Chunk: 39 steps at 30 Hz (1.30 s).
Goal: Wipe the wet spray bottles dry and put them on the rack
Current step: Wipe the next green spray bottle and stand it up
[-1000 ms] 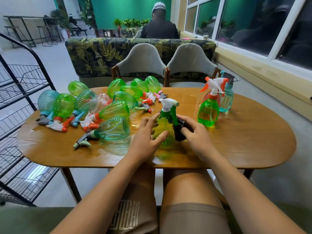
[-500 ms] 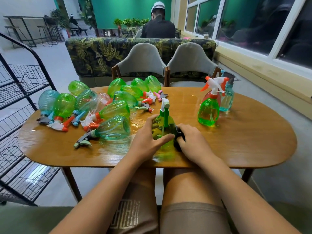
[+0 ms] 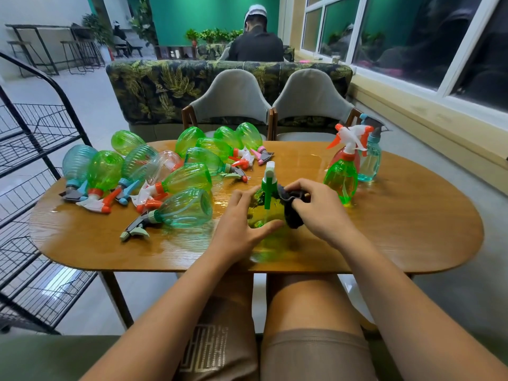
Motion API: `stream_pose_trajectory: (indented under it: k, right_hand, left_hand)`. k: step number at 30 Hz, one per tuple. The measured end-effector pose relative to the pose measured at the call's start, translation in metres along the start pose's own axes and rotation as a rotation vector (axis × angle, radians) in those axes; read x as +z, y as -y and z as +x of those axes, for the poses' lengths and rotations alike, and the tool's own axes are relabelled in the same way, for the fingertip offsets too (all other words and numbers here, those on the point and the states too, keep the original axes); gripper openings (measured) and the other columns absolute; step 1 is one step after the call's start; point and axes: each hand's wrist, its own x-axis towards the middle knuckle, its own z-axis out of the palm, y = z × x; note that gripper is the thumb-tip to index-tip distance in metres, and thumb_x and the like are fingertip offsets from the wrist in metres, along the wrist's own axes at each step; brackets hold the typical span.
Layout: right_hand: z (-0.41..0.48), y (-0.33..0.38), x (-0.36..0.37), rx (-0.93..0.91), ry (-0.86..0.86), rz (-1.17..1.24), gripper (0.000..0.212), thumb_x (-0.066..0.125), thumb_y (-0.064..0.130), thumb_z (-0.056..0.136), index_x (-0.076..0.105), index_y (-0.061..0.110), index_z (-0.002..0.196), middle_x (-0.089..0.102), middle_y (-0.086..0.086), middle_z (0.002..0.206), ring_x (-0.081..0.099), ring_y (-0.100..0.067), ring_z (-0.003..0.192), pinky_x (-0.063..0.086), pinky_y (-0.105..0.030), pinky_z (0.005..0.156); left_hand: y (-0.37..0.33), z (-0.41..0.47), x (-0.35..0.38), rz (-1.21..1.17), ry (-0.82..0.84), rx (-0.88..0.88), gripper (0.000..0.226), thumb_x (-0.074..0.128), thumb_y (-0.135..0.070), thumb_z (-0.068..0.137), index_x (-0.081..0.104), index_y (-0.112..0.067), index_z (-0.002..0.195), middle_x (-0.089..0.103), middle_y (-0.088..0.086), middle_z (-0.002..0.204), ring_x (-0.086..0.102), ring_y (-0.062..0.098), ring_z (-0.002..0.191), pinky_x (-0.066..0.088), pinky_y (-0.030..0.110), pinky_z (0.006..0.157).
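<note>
Dark cloth (image 3: 292, 215) is bunched in my right hand (image 3: 321, 213), fingers curled and pinching it against the side of the green spray bottle (image 3: 259, 210), while my left hand (image 3: 237, 224) grips the bottle's other side. The bottle stands nozzle up near the front of the wooden table (image 3: 398, 229). A heap of bottles (image 3: 184, 207) lies to my left, three upright bottles (image 3: 342, 177) stand to my right, and the black wire rack (image 3: 27, 149) stands beside the table's left end.

Sixteen spray bottles (image 3: 184, 211), two chairs (image 3: 231, 97), one cloth (image 3: 292, 215).
</note>
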Motion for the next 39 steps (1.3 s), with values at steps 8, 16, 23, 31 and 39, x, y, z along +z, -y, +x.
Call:
stream_pose_trajectory:
  k: [8, 16, 23, 31, 39]
  right_hand:
    - [-0.007, 0.002, 0.003, -0.152, -0.124, 0.186, 0.04, 0.067, 0.004, 0.092, 0.075, 0.03, 0.121, 0.071, 0.014, 0.118, 0.065, -0.002, 0.11, 0.055, -0.016, 0.088]
    - [-0.017, -0.025, 0.025, -0.056, -0.089, 0.136, 0.042, 0.063, 0.0, 0.091, 0.069, 0.029, 0.12, 0.072, 0.013, 0.111, 0.064, -0.002, 0.104, 0.049, -0.015, 0.088]
    - [-0.021, -0.035, 0.038, -0.04, 0.05, -0.003, 0.032, 0.056, 0.0, 0.086, 0.06, 0.022, 0.109, 0.064, 0.0, 0.104, 0.058, -0.022, 0.098, 0.046, -0.038, 0.083]
    - [-0.007, -0.02, 0.022, 0.043, 0.121, -0.071, 0.021, 0.062, 0.007, 0.088, 0.061, 0.025, 0.098, 0.071, 0.002, 0.098, 0.062, -0.023, 0.092, 0.043, -0.033, 0.072]
    - [-0.003, 0.006, 0.002, 0.086, 0.007, 0.0, 0.013, 0.069, 0.013, 0.093, 0.069, 0.025, 0.098, 0.07, 0.006, 0.095, 0.065, -0.018, 0.09, 0.055, -0.036, 0.074]
  left_hand:
    - [-0.004, -0.001, -0.001, -0.072, -0.007, -0.008, 0.093, 0.086, -0.048, 0.086, 0.032, -0.032, 0.16, 0.057, -0.019, 0.139, 0.052, -0.02, 0.119, 0.044, 0.002, 0.091]
    - [0.003, -0.002, 0.003, -0.127, -0.011, -0.026, 0.076, 0.081, -0.041, 0.091, 0.038, -0.036, 0.154, 0.055, -0.022, 0.136, 0.053, -0.013, 0.129, 0.056, 0.033, 0.104]
    - [0.004, 0.001, 0.004, -0.068, -0.035, 0.018, 0.081, 0.077, -0.07, 0.083, 0.043, -0.035, 0.148, 0.042, -0.01, 0.133, 0.06, 0.013, 0.124, 0.057, 0.045, 0.104]
    - [0.004, 0.001, 0.004, -0.067, -0.05, -0.022, 0.085, 0.08, -0.068, 0.081, 0.042, -0.037, 0.151, 0.05, -0.011, 0.134, 0.061, 0.008, 0.123, 0.058, 0.042, 0.103]
    - [0.0, -0.002, 0.001, -0.085, -0.03, -0.055, 0.082, 0.086, -0.037, 0.087, 0.041, -0.036, 0.156, 0.058, -0.035, 0.123, 0.057, -0.02, 0.112, 0.051, 0.011, 0.091]
